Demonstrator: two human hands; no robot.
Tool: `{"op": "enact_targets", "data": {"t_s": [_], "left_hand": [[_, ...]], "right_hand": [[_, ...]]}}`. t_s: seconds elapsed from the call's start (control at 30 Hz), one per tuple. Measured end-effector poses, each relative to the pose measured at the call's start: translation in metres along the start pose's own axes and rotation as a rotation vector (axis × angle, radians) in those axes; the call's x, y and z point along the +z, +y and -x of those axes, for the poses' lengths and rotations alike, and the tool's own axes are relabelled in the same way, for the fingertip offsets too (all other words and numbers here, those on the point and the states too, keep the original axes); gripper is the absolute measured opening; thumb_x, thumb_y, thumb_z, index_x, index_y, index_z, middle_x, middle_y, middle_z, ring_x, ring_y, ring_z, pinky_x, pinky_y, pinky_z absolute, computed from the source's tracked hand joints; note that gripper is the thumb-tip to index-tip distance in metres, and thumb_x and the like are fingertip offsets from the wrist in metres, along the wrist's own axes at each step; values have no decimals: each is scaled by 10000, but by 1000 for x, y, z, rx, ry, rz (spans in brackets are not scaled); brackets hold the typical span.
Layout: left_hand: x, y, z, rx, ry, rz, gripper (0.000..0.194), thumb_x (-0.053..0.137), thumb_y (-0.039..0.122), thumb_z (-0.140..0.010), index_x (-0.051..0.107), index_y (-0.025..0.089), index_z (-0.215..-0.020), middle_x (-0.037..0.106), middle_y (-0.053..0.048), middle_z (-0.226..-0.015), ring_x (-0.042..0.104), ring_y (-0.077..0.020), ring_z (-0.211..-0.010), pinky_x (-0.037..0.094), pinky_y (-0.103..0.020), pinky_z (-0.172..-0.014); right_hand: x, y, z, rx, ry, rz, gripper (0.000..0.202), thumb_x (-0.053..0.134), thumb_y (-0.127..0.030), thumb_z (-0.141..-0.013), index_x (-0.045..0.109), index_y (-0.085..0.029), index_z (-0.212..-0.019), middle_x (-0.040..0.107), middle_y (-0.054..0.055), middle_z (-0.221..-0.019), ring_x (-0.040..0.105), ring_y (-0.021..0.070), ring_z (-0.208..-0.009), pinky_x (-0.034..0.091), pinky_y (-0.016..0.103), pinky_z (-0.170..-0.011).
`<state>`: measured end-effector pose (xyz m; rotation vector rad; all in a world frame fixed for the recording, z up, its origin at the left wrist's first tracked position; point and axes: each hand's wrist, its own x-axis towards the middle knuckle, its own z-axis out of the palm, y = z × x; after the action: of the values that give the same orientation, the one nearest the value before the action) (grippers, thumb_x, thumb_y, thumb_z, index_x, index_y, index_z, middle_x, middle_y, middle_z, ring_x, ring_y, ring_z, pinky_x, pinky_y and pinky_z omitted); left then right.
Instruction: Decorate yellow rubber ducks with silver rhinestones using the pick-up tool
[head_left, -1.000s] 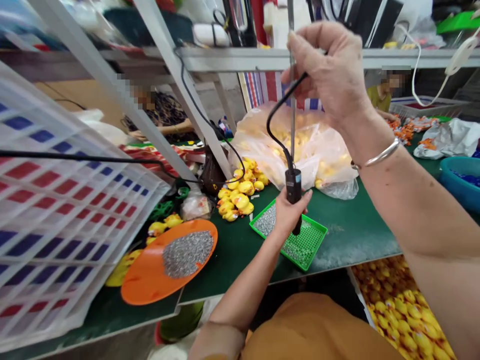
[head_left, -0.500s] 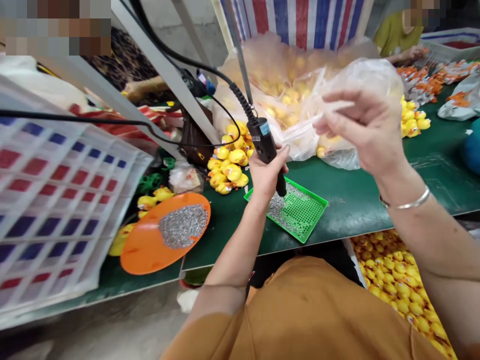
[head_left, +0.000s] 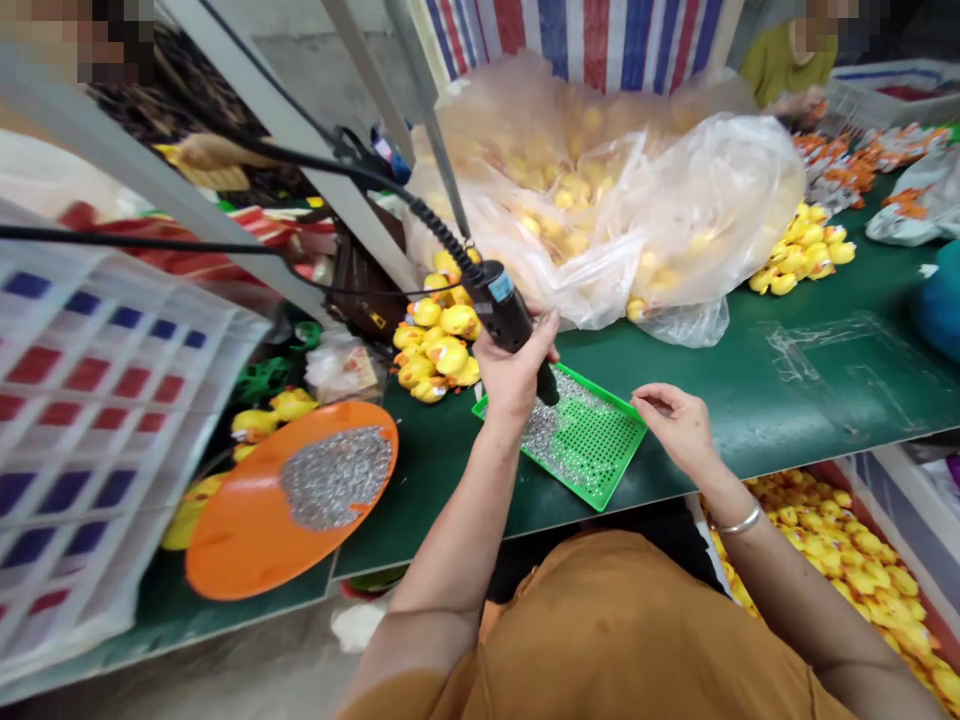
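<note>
My left hand point(head_left: 514, 375) is wrapped round a black electric screwdriver point(head_left: 504, 305), its coiled cord running up and to the left. The tool points down over a green perforated tray point(head_left: 628, 425) with small silver screws point(head_left: 546, 430) scattered in its left part. At the tray's right corner is my right hand point(head_left: 679, 425), thumb and fingertips pinched together. Whatever is between those fingertips is too small to make out. To the left, an orange plate point(head_left: 240, 545) bears a heap of similar silver screws point(head_left: 337, 475).
Yellow toy ducks point(head_left: 442, 345) are piled behind the left hand. Large plastic bags of ducks point(head_left: 600, 200) stand at the back. A bin of ducks point(head_left: 847, 560) is below the table's right edge. Another person point(head_left: 787, 65) sits far right; a co-worker's hand point(head_left: 214, 155) shows at left.
My right hand has come down from in front of the plastic bags to the tray's right corner. My left hand still holds the screwdriver over the tray. The view has shifted slightly.
</note>
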<state>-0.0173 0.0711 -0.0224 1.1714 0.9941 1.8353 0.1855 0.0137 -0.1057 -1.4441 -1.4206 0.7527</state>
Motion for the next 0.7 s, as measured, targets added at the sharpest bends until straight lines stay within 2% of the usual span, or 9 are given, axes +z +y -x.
{"op": "enact_targets", "data": {"t_s": [0.1,0.17,0.3,0.37,0.47,0.53,0.63,0.7], "left_hand": [[0,-2,-5,-14,10,-14,242,846,348,-710,674,197,-789,567,59,-484,522,-99,-411,460,-253,-467],[0,-2,-9,-19,22,10,241,850,332,-692,674,195,-781,563,63,-477,517,-94,-403,454,-248,-459],[0,1,-12,-39,45,62,242,870,313,-658,685,199,-763,552,66,-481,518,-92,-403,442,-244,-450],[-2,4,-11,-41,64,59,236,877,309,-655,696,201,-760,560,62,-489,521,-94,-406,445,-247,-454],[-7,10,-11,-32,92,40,236,883,294,-647,703,198,-767,570,55,-500,525,-102,-411,447,-253,-451],[-10,13,-11,-20,105,23,240,887,280,-636,701,196,-762,563,55,-503,522,-103,-415,447,-255,-451],[-11,16,-15,-3,131,-18,235,891,275,-617,701,198,-732,554,58,-505,506,-98,-416,447,-256,-445],[-10,16,-19,11,155,-35,232,892,278,-607,702,197,-712,549,57,-496,493,-97,-409,439,-258,-434]], "right_hand": [[-10,19,-30,3,115,229,148,630,-310,-803,744,-232,-857,785,72,-874,716,246,-748,590,425,-805],[-22,26,-60,20,237,363,163,605,-239,-785,727,-209,-888,773,103,-932,711,273,-868,556,445,-911],[-54,39,-126,221,541,519,411,608,-219,-790,646,-109,-1184,687,203,-1211,613,310,-1174,452,421,-1071],[-74,47,-154,323,621,543,489,562,-217,-830,573,-46,-1288,621,269,-1299,566,337,-1242,423,450,-1090],[-105,61,-185,376,675,574,492,443,-144,-866,530,-9,-1331,555,322,-1348,529,362,-1276,408,499,-1079],[-124,70,-199,373,685,609,530,455,-102,-829,524,-28,-1350,525,309,-1385,496,367,-1305,388,507,-1089],[-150,81,-222,263,628,745,677,565,-101,-769,466,-92,-1439,445,264,-1500,410,378,-1387,332,536,-1132],[-163,87,-241,135,514,902,717,601,-120,-789,427,-127,-1484,355,251,-1586,326,389,-1453,292,580,-1146]]}}
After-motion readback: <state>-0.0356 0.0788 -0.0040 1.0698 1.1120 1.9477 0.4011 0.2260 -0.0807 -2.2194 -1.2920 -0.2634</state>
